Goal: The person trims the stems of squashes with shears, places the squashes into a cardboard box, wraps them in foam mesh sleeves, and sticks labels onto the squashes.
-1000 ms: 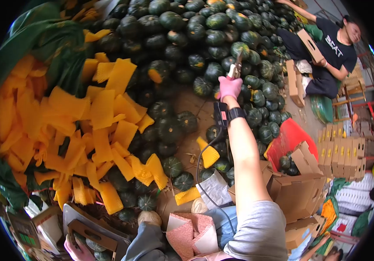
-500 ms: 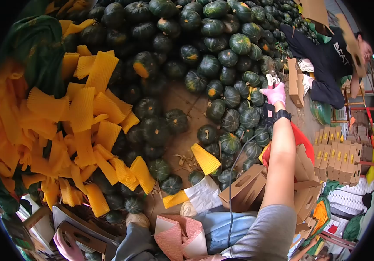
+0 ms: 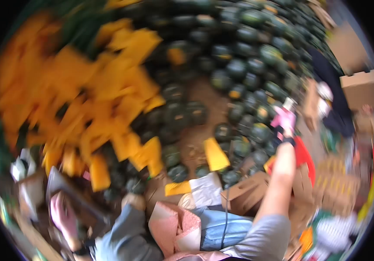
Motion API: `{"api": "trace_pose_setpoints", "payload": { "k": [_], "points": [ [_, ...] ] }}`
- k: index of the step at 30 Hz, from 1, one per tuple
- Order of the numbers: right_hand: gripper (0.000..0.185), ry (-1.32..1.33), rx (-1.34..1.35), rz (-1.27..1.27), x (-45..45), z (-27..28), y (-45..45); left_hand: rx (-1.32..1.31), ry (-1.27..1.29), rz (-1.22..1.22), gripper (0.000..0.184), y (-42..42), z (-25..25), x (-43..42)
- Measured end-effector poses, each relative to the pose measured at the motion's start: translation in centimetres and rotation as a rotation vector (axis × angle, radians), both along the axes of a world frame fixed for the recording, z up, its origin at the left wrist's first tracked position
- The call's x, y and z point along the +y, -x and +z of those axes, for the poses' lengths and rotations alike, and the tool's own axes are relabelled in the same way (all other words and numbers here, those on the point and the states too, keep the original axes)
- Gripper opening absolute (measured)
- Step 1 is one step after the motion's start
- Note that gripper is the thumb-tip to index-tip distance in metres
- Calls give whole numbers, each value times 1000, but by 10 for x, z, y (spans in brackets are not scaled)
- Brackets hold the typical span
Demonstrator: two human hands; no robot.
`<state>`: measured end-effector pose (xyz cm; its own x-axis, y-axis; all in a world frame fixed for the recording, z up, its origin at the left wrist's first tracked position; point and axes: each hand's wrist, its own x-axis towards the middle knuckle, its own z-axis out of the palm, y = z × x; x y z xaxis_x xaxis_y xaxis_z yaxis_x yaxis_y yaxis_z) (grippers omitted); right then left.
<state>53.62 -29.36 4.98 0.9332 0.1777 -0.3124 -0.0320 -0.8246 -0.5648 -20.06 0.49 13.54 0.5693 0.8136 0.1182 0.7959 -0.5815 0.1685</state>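
My right hand [image 3: 284,118], in a pink glove, is stretched out to the right edge of the pile of dark green squashes [image 3: 237,67]. Its fingers are wrapped round a tool [image 3: 288,103] with a pale handle; the blur hides the rest of the tool. At the lower left, my left hand [image 3: 63,213], also pink-gloved, is beside a grey crate [image 3: 55,180] that has a cardboard box in it. Blur smears its fingers, and whether it grips anything is unclear.
Orange foam net sleeves [image 3: 104,93] are heaped at the left. An open cardboard box [image 3: 248,189] and a red container [image 3: 305,161] stand near my right arm. Another person's dark-clothed leg [image 3: 337,100] and a held box [image 3: 362,89] are at the right.
My right hand has swung from the middle of the squashes to their right edge, still with the tool. The view has shifted and blurred. The other person's box has moved lower.
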Motion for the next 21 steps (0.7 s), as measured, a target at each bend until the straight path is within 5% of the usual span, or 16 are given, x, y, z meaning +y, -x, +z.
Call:
{"api": "trace_pose_setpoints", "payload": {
  "k": [4, 10, 12, 13, 17, 20, 21],
  "points": [
    [40, 60, -120, 354, 7, -4, -8, -86, 145, -45, 23, -9, 10, -21],
    [55, -112, -181, 473, 100, -1, -7, -71, 322, -293, 27, -47, -22, -32],
    [61, -160, -295, 527, 115, 26, 23, -98, 327, -326, 32, -34, -34, -36],
    [67, 2, -622, 604, 141, 36, 58, -172, 345, -322, 35, -24, -33, -38],
    [71, -465, 7, 960, 200, 55, 251, -416, 483, -336, 59, 4, -45, -54],
    [66, -619, 686, 1259, 221, 67, 409, -851, 765, -177, 85, 18, -29, -65],
    [62, -608, 765, 1380, 222, 78, 455, -918, 1040, -120, 103, 24, -21, -67]
  ]
}}
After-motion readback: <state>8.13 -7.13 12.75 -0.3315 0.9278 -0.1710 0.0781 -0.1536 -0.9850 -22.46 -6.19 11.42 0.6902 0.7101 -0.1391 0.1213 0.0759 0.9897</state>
